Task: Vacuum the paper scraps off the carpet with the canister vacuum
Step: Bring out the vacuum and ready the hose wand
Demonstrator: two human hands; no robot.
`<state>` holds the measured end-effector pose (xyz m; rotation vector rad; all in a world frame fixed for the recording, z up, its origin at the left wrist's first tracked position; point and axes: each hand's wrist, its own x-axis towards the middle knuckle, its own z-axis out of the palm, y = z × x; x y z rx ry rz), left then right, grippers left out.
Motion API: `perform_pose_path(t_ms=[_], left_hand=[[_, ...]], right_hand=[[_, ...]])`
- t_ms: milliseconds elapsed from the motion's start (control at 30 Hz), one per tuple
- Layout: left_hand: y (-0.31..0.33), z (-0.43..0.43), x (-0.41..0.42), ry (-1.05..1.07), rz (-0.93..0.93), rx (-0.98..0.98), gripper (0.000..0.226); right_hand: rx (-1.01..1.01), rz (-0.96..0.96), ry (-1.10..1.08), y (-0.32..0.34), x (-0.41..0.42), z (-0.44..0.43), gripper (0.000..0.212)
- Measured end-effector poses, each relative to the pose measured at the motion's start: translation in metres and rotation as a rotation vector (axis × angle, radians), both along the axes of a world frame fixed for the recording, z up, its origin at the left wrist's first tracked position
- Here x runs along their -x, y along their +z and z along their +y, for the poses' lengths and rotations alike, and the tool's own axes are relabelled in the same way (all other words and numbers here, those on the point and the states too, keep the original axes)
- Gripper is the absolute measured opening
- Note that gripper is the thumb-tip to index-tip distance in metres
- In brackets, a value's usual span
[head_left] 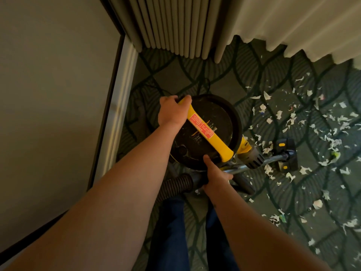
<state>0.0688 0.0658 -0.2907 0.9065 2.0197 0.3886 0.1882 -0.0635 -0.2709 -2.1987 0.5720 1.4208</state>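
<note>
Canister vacuum sits on the carpet by the curtain, left hand curled round its yellow handle, right hand gripping the hose end. Paper scraps (loads) lie right. Drag it carelessly and the hose could scatter them.

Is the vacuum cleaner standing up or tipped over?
Standing up. The canister vacuum shows its round black top facing the camera, with the yellow handle across it and the left hand gripping one end.
</note>
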Motion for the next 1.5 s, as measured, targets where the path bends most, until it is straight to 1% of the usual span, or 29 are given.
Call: perform_pose_path(t_ms=[67,167,533,700,833,1000,1133,1233,1367,1400,1433,1500], left_hand=[[0.002,0.000,0.000,-0.070,0.081,-0.012,0.058],[0.000,0.001,0.002,-0.131,0.161,-0.020,0.059],[-0.003,0.002,-0.003,-0.124,0.181,-0.057,0.056],[-0.003,0.002,-0.004,-0.172,0.203,-0.068,0.053],[-0.003,0.000,-0.001,-0.210,0.208,-0.040,0.053],[-0.001,0.003,-0.001,-0.214,0.227,-0.018,0.050],[-0.002,0.005,0.002,-0.238,0.236,-0.013,0.047],[0.000,0.003,0.001,-0.220,0.220,0.008,0.052],[0.013,0.000,-0.004,-0.162,0.202,0.098,0.070],[0.018,-0.005,-0.009,-0.144,0.219,0.072,0.073],[0.023,-0.014,-0.014,-0.125,0.231,-0.004,0.074],[0.034,-0.037,-0.027,-0.101,0.228,-0.279,0.065]], right_hand=[[0.007,-0.009,0.015,0.001,0.001,0.000,0.115],[0.007,-0.017,0.005,0.002,0.002,0.001,0.116],[0.004,-0.002,0.009,0.000,0.000,0.000,0.114],[0.000,0.009,0.002,-0.002,0.000,-0.001,0.114],[0.005,0.010,0.003,-0.005,-0.001,-0.003,0.121],[0.011,0.029,0.026,-0.005,-0.004,-0.006,0.117],[0.003,0.047,0.024,-0.005,-0.005,-0.007,0.120],[-0.028,0.061,0.003,-0.003,-0.003,-0.007,0.121],[-0.074,0.070,-0.048,0.003,-0.003,-0.009,0.121],[-0.084,0.075,-0.052,0.006,-0.005,-0.011,0.119],[-0.091,0.077,-0.048,0.009,-0.007,-0.014,0.117],[-0.106,0.069,-0.040,0.016,-0.015,-0.023,0.114]])
